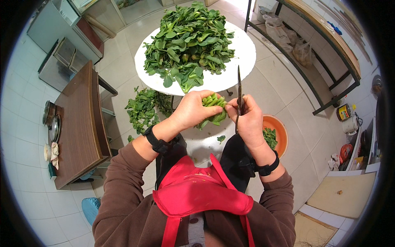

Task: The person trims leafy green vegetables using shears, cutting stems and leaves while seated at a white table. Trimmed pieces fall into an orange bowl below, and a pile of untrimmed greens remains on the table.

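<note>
My left hand [194, 108] is closed around a bunch of leafy green stems [213, 102], with the pale stem ends up and the leaves hanging below. Close beside it, my right hand [248, 119] grips a dark-bladed knife [239, 83] whose blade points away from me. The right thumb and fingertips meet the edge of the bunch. Just beyond both hands is a round white table [243, 46] bearing a large heap of leafy greens [188, 40]. The knife's handle is mostly covered by my right hand.
On the floor at right stands an orange basin [282, 136] with some leaves [270, 138] inside. More greens [142, 111] lie on the floor at left. A brown wooden table [77, 123] flanks the left side; a metal-framed bench [327, 40] with plastic bags [277, 31] runs along the right.
</note>
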Demonstrator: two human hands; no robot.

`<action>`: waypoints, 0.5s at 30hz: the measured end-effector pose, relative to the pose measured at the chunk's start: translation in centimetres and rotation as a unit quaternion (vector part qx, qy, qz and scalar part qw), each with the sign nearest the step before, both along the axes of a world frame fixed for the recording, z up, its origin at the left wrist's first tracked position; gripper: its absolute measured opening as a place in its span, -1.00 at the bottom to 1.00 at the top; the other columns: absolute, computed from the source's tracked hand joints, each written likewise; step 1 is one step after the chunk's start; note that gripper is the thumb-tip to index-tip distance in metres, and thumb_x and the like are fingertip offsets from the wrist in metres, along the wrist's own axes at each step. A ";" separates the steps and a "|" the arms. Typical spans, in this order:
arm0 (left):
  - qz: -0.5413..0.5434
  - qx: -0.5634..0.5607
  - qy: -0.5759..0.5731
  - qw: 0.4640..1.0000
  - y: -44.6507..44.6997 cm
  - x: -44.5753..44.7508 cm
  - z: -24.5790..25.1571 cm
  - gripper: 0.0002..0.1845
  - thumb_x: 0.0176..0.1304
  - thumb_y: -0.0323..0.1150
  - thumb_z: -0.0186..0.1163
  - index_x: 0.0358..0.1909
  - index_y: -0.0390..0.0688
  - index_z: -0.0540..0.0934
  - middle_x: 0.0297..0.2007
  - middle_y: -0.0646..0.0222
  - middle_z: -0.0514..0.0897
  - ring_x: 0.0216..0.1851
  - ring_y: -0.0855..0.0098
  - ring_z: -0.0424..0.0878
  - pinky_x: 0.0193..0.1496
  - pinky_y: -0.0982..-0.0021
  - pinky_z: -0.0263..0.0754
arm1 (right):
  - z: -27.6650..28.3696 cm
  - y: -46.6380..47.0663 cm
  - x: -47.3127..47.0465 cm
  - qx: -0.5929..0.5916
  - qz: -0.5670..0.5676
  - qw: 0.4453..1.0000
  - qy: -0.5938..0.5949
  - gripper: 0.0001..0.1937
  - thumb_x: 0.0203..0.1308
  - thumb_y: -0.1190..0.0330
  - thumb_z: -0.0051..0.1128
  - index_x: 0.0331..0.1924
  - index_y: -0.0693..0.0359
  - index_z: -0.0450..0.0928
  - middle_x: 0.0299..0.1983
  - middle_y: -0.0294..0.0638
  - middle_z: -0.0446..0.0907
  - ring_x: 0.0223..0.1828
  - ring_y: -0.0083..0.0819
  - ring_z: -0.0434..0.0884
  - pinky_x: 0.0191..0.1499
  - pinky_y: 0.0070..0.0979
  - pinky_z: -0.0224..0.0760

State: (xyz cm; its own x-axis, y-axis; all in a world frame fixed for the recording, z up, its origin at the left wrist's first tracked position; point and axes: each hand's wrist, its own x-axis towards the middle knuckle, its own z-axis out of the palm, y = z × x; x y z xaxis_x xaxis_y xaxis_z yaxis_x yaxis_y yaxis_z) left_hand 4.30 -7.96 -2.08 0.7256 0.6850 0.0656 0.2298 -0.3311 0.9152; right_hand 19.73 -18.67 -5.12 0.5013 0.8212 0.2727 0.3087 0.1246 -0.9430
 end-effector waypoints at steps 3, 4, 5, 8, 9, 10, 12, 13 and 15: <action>-0.008 -0.003 0.020 1.000 0.2 -0.2 0.5 -0.63 0.07 -0.26 0.41 -0.11 -0.25 0.68 -0.32 0.28 0.74 -0.30 0.53 0.66 -0.15 0.43 0.55 | 0.1 0.0 0.3 -0.002 0.018 1.000 0.010 -0.81 0.06 0.46 0.35 -0.35 0.24 0.49 -0.51 -0.29 0.60 -0.47 -0.62 0.53 -0.33 -0.57 0.43; -0.017 -0.019 0.028 0.999 0.2 -0.2 0.6 -0.64 0.07 -0.27 0.41 -0.11 -0.24 0.68 -0.32 0.29 0.74 -0.30 0.54 0.65 -0.15 0.44 0.55 | 0.2 -0.1 0.5 -0.008 0.024 1.000 -0.010 -0.81 0.05 0.46 0.34 -0.35 0.24 0.49 -0.51 -0.29 0.60 -0.47 -0.62 0.52 -0.33 -0.57 0.43; -0.025 -0.036 0.039 0.998 0.3 -0.3 0.7 -0.64 0.08 -0.28 0.40 -0.11 -0.24 0.68 -0.32 0.31 0.74 -0.30 0.55 0.64 -0.15 0.45 0.55 | 0.3 -0.2 0.7 -0.024 0.029 0.999 -0.024 -0.81 0.04 0.46 0.34 -0.35 0.24 0.48 -0.52 -0.29 0.59 -0.47 -0.62 0.52 -0.33 -0.57 0.43; -0.059 -0.092 0.062 0.992 0.8 -0.5 1.1 -0.68 0.11 -0.32 0.40 -0.11 -0.24 0.67 -0.28 0.42 0.71 -0.27 0.62 0.60 -0.13 0.50 0.52 | 0.4 -0.3 0.9 -0.033 0.058 0.998 0.007 -0.81 0.01 0.46 0.33 -0.36 0.25 0.48 -0.53 -0.31 0.58 -0.47 -0.63 0.51 -0.32 -0.57 0.43; -0.072 -0.108 0.070 0.989 0.9 -0.7 1.2 -0.69 0.12 -0.33 0.39 -0.11 -0.25 0.67 -0.27 0.47 0.69 -0.25 0.65 0.58 -0.11 0.53 0.52 | 0.4 -0.4 1.0 -0.026 0.074 0.996 0.030 -0.80 0.00 0.46 0.33 -0.36 0.26 0.48 -0.53 -0.31 0.58 -0.47 -0.63 0.51 -0.32 -0.57 0.43; -0.070 -0.126 0.047 0.989 0.9 -1.0 1.3 -0.69 0.15 -0.35 0.38 -0.09 -0.26 0.66 -0.25 0.48 0.69 -0.24 0.64 0.58 -0.09 0.53 0.50 | 0.4 -0.5 1.2 -0.035 0.053 0.998 0.017 -0.81 0.01 0.46 0.33 -0.36 0.26 0.49 -0.52 -0.32 0.59 -0.47 -0.64 0.51 -0.32 -0.57 0.43; -0.060 -0.153 0.021 0.986 1.3 -1.6 1.6 -0.68 0.13 -0.34 0.39 -0.10 -0.27 0.66 -0.27 0.44 0.69 -0.25 0.62 0.58 -0.11 0.52 0.50 | 0.5 -0.9 1.6 -0.048 0.021 0.999 -0.001 -0.83 0.03 0.47 0.32 -0.35 0.28 0.51 -0.51 -0.33 0.60 -0.45 -0.65 0.51 -0.31 -0.58 0.43; -0.049 -0.170 0.017 0.984 1.4 -2.0 1.7 -0.68 0.12 -0.33 0.39 -0.11 -0.27 0.66 -0.28 0.43 0.70 -0.26 0.61 0.58 -0.12 0.52 0.50 | 0.6 -1.0 1.7 -0.046 0.027 0.998 0.012 -0.83 0.04 0.48 0.32 -0.34 0.28 0.52 -0.50 -0.33 0.60 -0.45 -0.66 0.51 -0.31 -0.58 0.43; -0.063 -0.181 0.006 0.981 1.8 -2.8 1.9 -0.68 0.16 -0.36 0.37 -0.07 -0.27 0.64 -0.25 0.45 0.68 -0.24 0.62 0.58 -0.11 0.54 0.50 | 0.9 -1.4 1.9 -0.061 0.033 0.996 0.053 -0.85 0.05 0.49 0.32 -0.33 0.29 0.54 -0.47 -0.33 0.62 -0.43 -0.67 0.51 -0.30 -0.59 0.43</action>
State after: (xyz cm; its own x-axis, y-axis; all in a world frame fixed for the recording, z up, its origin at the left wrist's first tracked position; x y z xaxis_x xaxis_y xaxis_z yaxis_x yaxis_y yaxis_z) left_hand 1.53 -6.19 -0.17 0.8058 0.5662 -0.1737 0.2184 -0.0115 0.9758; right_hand 21.67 -20.05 -4.26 0.4651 0.8775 0.1171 0.2022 0.0235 -0.9791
